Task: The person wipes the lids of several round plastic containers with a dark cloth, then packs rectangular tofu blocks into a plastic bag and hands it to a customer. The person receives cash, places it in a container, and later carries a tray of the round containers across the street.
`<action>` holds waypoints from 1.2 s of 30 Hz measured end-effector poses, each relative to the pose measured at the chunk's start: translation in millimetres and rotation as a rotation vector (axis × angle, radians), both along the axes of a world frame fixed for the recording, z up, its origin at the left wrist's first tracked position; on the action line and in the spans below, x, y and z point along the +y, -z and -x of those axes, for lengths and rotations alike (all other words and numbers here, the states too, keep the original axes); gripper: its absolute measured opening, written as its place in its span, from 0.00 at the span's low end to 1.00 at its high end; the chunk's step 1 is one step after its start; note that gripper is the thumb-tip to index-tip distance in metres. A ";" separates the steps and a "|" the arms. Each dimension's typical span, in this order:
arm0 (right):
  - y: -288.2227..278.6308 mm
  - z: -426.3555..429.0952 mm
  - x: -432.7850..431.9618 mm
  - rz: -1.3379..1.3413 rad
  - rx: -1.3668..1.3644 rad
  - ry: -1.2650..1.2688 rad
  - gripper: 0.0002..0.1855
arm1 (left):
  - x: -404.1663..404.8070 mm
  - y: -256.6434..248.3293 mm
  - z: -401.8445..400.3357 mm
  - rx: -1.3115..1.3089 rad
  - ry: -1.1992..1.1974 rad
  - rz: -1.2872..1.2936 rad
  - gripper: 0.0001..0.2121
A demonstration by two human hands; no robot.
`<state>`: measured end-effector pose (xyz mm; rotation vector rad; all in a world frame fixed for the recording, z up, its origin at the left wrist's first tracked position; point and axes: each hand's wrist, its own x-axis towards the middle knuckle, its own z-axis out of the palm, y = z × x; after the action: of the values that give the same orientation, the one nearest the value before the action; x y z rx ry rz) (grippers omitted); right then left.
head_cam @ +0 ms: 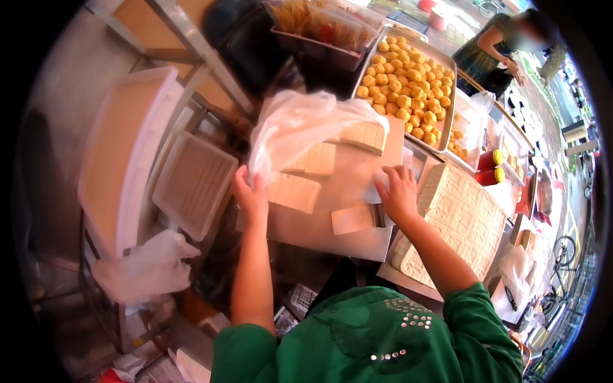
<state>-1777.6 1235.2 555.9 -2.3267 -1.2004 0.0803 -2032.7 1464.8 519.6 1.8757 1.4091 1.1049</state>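
Note:
My left hand [253, 194] pinches the lower edge of a thin, translucent white plastic sheet or bag [297, 124]. It drapes over several pale tofu blocks [293, 193] on a metal-looking board [354, 184]. My right hand [401, 194], fingers curled and spread, is over the board's right side. By its fingertips is a blurred whitish patch, and whether the hand grips anything is unclear. Just below it lie a flat tan rectangular piece [352, 220] and a dark strip [379, 215]. A large tofu slab [459, 218] with stamped squares stands to the right of this hand.
Beyond the board, a metal tray [451, 79] holds many golden fried balls. Red jars with yellow lids [491, 175] stand at right. A lidded plastic box [196, 184], large white tub [124, 167] and crumpled plastic bag [143, 268] are left. A person [488, 48] stands across the stall.

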 end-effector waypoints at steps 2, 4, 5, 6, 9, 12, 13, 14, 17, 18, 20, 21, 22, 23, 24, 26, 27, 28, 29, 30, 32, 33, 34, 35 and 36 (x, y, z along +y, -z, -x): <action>7.0 1.4 -25.8 0.041 0.071 0.087 0.23 | -21.8 -16.1 -7.4 0.132 -0.005 -0.164 0.22; 11.2 6.4 -39.7 0.084 0.214 0.123 0.25 | -43.4 -18.0 -7.7 0.151 0.081 -0.309 0.25; 12.4 9.2 -44.1 0.106 0.285 0.143 0.26 | -55.1 -17.5 -9.3 0.159 0.128 -0.381 0.26; 10.5 12.1 -47.5 0.105 0.317 0.168 0.28 | -71.0 -17.8 -12.6 0.195 0.212 -0.352 0.30; 7.2 17.7 -54.4 0.190 0.354 0.204 0.28 | -106.7 -23.0 -28.5 0.404 0.394 -0.209 0.39; 10.3 17.7 -60.5 0.365 0.293 0.116 0.29 | -108.9 -7.2 -32.5 0.501 0.338 -0.129 0.43; 6.0 17.5 -60.8 0.296 0.446 0.120 0.27 | -108.0 -3.9 -33.9 0.529 0.307 -0.119 0.42; -1.3 17.9 -59.7 0.225 0.599 0.120 0.25 | -105.6 -1.9 -33.9 0.552 0.296 -0.142 0.42; -8.0 30.5 -54.2 -0.184 1.131 0.202 0.18 | -97.2 -2.2 -32.8 0.574 0.281 -0.194 0.38; -8.1 37.3 -50.8 -0.364 1.317 0.247 0.16 | -94.3 -6.1 -32.1 0.550 0.299 -0.206 0.36; -5.5 47.3 -40.0 -0.401 1.448 0.271 0.12 | -91.4 -6.2 -27.8 0.517 0.318 -0.222 0.33; -3.9 52.7 -32.6 -0.419 1.513 0.281 0.10 | -90.1 -3.1 -24.4 0.507 0.319 -0.226 0.32; 1.8 59.3 -24.0 -0.402 1.521 0.287 0.12 | -89.2 -0.2 -23.8 0.494 0.325 -0.232 0.30; 13.1 67.5 -13.0 -0.429 1.541 0.295 0.12 | -87.1 1.7 -23.1 0.483 0.341 -0.219 0.30; 9.5 76.3 1.9 -0.361 1.620 0.313 0.14 | -85.1 4.7 -20.0 0.475 0.352 -0.202 0.29; 2.5 101.8 31.7 -0.366 1.618 0.301 0.17 | -85.5 5.6 -21.4 0.471 0.372 -0.185 0.29; 11.7 107.9 41.0 -0.362 1.605 0.281 0.18 | -88.6 3.8 -24.5 0.477 0.381 -0.186 0.30; 31.1 111.5 49.6 -0.365 1.589 0.266 0.19 | -91.8 1.8 -29.8 0.480 0.396 -0.189 0.31; 42.4 112.5 53.4 -0.365 1.575 0.248 0.20 | -96.9 -0.6 -32.2 0.464 0.380 -0.186 0.31; 42.3 110.3 49.4 -0.394 1.619 0.207 0.21 | -104.8 -4.4 -32.0 0.447 0.363 -0.183 0.31; 39.4 98.8 30.9 -0.453 1.696 0.123 0.22 | -121.9 -12.8 -34.8 0.446 0.392 -0.176 0.31; 28.4 90.8 17.6 -0.467 1.714 0.139 0.19 | -134.4 -18.1 -36.4 0.465 0.429 -0.168 0.31; 11.1 82.7 0.2 -0.473 1.733 0.157 0.17 | -147.7 -20.0 -38.1 0.483 0.464 -0.153 0.32; 1.7 73.7 -16.6 -0.479 1.748 0.171 0.15 | -160.5 -18.9 -44.2 0.495 0.534 -0.213 0.32; 2.5 64.1 -33.1 -0.522 1.719 0.216 0.13 | -171.6 -23.2 -56.3 0.487 0.607 -0.200 0.32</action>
<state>-1841.7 1202.1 553.4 -1.0992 -0.0148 1.1969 -1976.3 1293.2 542.8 2.5986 0.8480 0.5193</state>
